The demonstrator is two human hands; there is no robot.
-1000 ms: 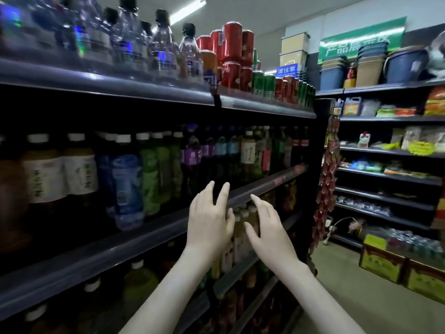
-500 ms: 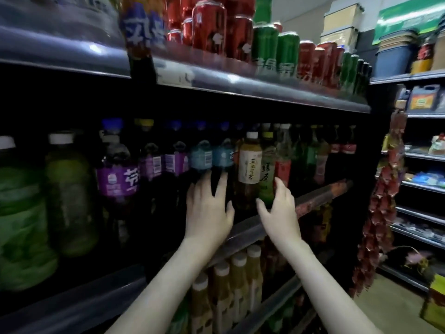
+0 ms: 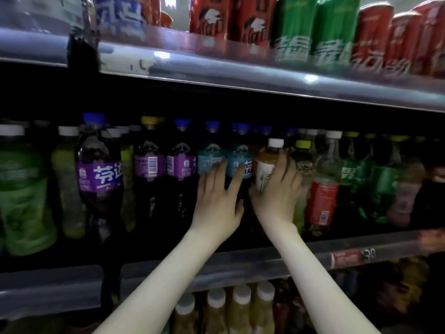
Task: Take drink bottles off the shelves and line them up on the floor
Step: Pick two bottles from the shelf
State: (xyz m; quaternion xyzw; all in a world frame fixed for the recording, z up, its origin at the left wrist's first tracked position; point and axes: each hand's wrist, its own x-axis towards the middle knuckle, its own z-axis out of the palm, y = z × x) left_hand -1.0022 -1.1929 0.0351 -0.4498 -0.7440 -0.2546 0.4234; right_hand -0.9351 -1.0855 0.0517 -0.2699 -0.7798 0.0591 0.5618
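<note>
Middle shelf (image 3: 240,263), drinks aisle, close view. Edges of the frame are blurred.

Right hand (image 3: 277,198): wrapped round the tea bottle (image 3: 266,160), with the thumb on its 9 o'clock side and fingers (image 3: 289,169) curled round its 3 o'clock side. The bottle has amber liquid, a white cap and a pale label. It is upright in the front row of the middle shelf. Its base is hidden behind the hand, so I cannot tell whether it rests on the shelf.

Left hand (image 3: 216,203): wide, fingers straight and spread, tips laid on the 2 blue-label bottles (image 3: 240,160) at 9 o'clock of the tea bottle. It holds nothing. The 2 hands sit just beside each other.

Row toward 9 o'clock of the hands: purple-label bottles (image 3: 98,179) with dark drink and blue caps, then pale green bottles (image 3: 21,194) with white caps at the far edge.

Row toward 3 o'clock: red-label bottle (image 3: 321,203) just beside the right hand, then green-label bottles (image 3: 349,174).

At 12 o'clock: the upper shelf (image 3: 240,71) carries red cans (image 3: 209,13) and green cans (image 3: 334,25).

At 6 o'clock, under the middle shelf: 4 white-capped bottles (image 3: 240,309) of yellowish drink, between the 2 forearms.
</note>
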